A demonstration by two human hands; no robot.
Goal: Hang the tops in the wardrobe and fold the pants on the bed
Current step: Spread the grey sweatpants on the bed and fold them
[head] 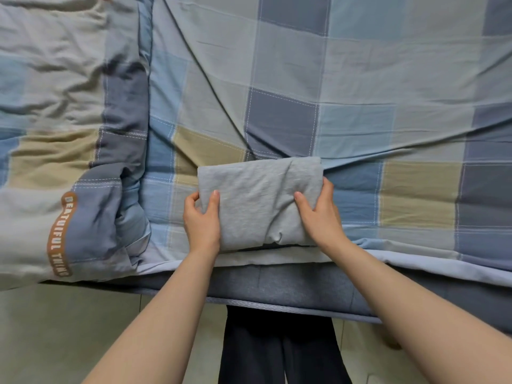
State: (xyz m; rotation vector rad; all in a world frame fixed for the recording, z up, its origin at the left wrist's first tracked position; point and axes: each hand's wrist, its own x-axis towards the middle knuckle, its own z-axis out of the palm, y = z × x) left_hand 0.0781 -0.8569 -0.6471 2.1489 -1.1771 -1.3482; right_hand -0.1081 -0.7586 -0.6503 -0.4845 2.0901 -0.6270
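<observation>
A light grey garment, the folded pants [259,200], lies as a compact rectangle near the front edge of the bed [360,87], which has a blue, grey and tan checked sheet. My left hand [201,217] grips its left edge, thumb on top and fingers curled under the fabric. At the right edge my right hand [318,209] grips the bundle the same way, thumb pressed on top, fingers wrapped round the side. No tops and no wardrobe are in view.
A bunched quilt [63,139] in the same check, with an orange lettered band, fills the left of the bed. The mattress edge [291,289] runs below my hands. Beneath it are a pale tiled floor [69,328] and my dark trouser legs [279,350].
</observation>
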